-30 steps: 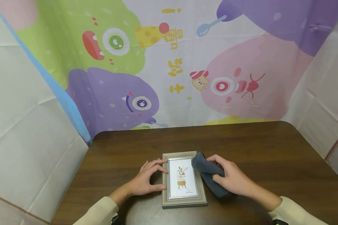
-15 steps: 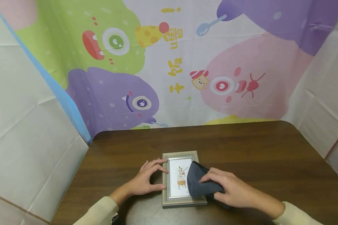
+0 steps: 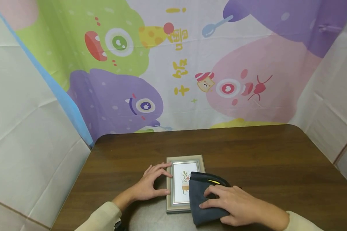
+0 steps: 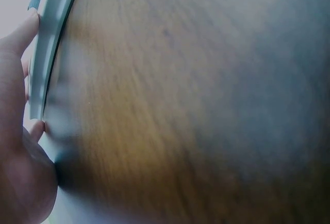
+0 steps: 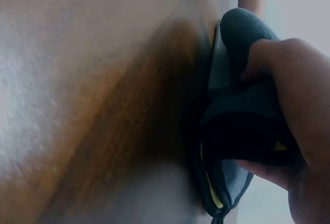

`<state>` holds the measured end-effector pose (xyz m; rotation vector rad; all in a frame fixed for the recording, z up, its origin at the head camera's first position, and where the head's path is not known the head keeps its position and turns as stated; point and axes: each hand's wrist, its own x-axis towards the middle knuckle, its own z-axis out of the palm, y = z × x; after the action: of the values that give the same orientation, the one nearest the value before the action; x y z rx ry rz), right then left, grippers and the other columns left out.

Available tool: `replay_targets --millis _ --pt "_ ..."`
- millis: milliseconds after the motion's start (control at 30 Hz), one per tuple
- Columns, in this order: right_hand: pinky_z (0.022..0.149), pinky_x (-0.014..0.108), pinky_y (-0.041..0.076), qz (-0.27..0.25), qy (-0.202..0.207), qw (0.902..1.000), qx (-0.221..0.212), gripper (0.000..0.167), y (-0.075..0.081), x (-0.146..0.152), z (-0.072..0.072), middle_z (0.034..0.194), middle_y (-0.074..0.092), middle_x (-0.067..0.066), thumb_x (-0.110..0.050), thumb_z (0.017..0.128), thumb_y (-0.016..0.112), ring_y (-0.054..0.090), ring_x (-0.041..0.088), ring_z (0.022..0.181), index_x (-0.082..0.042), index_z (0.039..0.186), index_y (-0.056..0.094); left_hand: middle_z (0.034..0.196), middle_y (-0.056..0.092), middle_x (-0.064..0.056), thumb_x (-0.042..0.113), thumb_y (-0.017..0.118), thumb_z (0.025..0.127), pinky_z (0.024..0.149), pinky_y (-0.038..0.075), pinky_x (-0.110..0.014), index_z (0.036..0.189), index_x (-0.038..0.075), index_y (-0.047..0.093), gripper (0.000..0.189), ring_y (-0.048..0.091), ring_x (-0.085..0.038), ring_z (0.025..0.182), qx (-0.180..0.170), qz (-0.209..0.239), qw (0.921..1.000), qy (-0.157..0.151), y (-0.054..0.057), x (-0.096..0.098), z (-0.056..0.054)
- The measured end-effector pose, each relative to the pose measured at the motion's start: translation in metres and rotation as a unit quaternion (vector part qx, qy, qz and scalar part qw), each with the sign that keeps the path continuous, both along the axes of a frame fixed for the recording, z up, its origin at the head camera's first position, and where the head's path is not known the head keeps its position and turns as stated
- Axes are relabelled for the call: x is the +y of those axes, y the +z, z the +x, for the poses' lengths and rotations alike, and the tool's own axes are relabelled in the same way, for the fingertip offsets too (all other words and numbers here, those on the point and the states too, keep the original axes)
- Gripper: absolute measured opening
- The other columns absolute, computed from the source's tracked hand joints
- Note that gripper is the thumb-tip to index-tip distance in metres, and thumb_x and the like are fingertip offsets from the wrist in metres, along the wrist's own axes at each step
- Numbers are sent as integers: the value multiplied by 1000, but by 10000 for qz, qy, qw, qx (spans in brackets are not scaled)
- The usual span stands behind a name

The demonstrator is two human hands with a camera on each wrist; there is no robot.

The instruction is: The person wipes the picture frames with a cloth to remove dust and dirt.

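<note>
A picture frame (image 3: 169, 192) with a pale, silvery border lies flat on the table, a plant print inside it. My left hand (image 3: 150, 183) rests at its left side, thumb and fingers spread, tips touching the border; the left wrist view shows the thumb against the frame's side (image 4: 49, 54). My right hand (image 3: 234, 203) grips a folded dark grey cloth (image 3: 198, 195) with black edging and a bit of yellow. That cloth covers the lower right of the picture and border. In the right wrist view, fingers press into the cloth (image 5: 242, 36), and its fold gapes toward the camera.
The dark brown wooden table (image 3: 133, 144) has rounded far corners. Behind it hangs a cartoon-printed curtain (image 3: 179, 118), with pale panels (image 3: 31, 154) at either side.
My right hand has drawn the cloth down from the frame's upper right edge to its lower right, and the cloth has turned and spread. The left hand and frame stay put.
</note>
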<state>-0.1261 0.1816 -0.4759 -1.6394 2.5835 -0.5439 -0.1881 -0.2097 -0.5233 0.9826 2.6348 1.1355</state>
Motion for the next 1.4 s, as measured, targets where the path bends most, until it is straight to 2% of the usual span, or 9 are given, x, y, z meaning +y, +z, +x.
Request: replay_targets --millis 233,767,1133,1400 --pt "64 12 44 85 114 9971 741 73 -1 -7 3 141 67 -2 -20 85 97 69 17 119 -37 151 69 176 51 -12 31 91 95 125 11 -95 132 24 72 42 41 -50 166 42 32 10000 -42 -1 -2 0" --pt "72 9 47 622 483 9938 788 64 7 -42 4 139 69 -4 -35 95 92 66 5 112 -38 154 67 175 51 -14 30 91 94 124 12 -96 131 23 72 42 41 -51 164 86 50 9999 -68 2 -2 1" --pt "73 8 46 896 675 9868 1169 62 13 -79 5 132 68 -9 -41 98 89 61 0 107 -40 156 66 176 51 -14 30 90 95 123 11 -97 134 23 72 42 40 -54 165 19 18 10000 -66 3 -2 0" --pt "66 5 35 1040 758 9840 1231 59 13 -104 6 127 66 -11 -41 101 86 55 -3 98 -40 157 65 176 50 -15 30 89 96 123 11 -97 135 24 72 42 40 -55 165 3 17 10000 -97 3 -1 -1"
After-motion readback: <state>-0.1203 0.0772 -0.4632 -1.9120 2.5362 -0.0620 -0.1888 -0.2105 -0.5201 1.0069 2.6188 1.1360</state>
